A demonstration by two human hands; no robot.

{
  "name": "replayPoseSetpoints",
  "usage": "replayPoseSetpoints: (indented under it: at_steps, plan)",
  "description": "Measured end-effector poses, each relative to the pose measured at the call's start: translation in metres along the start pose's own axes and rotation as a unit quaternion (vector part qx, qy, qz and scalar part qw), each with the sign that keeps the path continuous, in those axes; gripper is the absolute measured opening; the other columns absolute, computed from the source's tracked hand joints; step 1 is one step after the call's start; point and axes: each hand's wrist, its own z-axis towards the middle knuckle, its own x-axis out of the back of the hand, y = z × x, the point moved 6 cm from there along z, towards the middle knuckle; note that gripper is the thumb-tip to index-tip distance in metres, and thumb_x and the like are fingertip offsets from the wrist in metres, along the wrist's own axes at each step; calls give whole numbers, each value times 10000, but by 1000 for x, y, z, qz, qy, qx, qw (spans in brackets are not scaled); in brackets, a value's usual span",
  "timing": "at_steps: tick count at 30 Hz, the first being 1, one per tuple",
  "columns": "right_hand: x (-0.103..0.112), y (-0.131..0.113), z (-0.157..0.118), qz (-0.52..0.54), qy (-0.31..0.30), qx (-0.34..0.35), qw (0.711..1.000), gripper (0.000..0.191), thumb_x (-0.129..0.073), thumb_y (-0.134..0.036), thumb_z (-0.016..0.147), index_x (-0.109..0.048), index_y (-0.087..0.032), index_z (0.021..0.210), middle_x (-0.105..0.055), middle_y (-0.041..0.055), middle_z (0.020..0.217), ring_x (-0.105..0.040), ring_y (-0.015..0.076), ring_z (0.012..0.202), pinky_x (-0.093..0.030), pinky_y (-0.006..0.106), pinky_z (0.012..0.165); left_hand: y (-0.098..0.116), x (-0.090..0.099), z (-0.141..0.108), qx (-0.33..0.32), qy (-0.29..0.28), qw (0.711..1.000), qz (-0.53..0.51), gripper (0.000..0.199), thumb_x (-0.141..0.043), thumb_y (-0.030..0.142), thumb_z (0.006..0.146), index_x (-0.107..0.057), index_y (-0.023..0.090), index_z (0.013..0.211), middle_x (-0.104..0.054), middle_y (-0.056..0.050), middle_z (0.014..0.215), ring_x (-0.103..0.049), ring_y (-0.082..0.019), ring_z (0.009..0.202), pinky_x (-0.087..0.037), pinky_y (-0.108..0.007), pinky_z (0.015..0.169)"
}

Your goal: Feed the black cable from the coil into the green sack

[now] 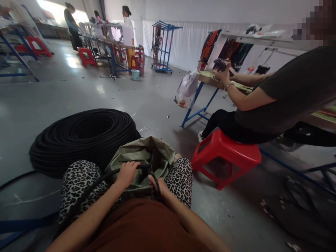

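My left hand (127,174) is closed around a black cord (105,175), which runs back over my left thigh. The cord's front end reaches over the open mouth of a green sack (139,148) between my knees. In my right hand (160,187) is what looks like a pair of black-handled scissors (157,183), a dark handle loop curving over the fingers. Their blades point forward and meet the cord just past my left hand; whether they are closed on it I cannot tell. Shadow hides the sack's contents.
A big coil of black cord (86,136) lies on the floor at my left. To the right a co-worker sits on a red stool (228,150) at a workbench (210,79), holding a phone-like object. A blue wheeled rack (165,49) and other workers stand farther back.
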Motion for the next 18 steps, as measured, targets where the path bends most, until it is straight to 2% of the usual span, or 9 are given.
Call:
replayPoseSetpoints:
  at_steps: [4, 9, 18]
  plan:
    - [-1, 3, 5, -9, -1, 1, 1000, 395, -609, -465, 900, -561, -146, 673, -486, -38, 506, -439, 76, 377, -376, 182, 381, -6, 4, -5, 4, 8, 1000, -9, 376, -476, 177, 895, -643, 264, 1220, -686, -84, 1183, -582, -243, 1097, -395, -396, 928]
    - [-2, 8, 10, -5, -9, 3, 1000, 392, -621, -497, 879, -562, -157, 692, -496, -36, 517, -450, 80, 384, -391, 183, 395, -6, 7, 1, -7, 4, 1000, -8, 379, -446, 167, 903, -660, 266, 1200, -697, -75, 1143, -597, -236, 1042, -402, -394, 920]
    - [-1, 1, -2, -29, 6, 7, 1000, 407, -525, -419, 946, -533, -168, 626, -462, -33, 477, -423, 95, 378, -368, 200, 399, -9, 2, 7, -16, 6, 1000, -19, 355, -473, 177, 891, -677, 273, 1166, -709, -75, 1108, -605, -226, 1018, -417, -380, 886]
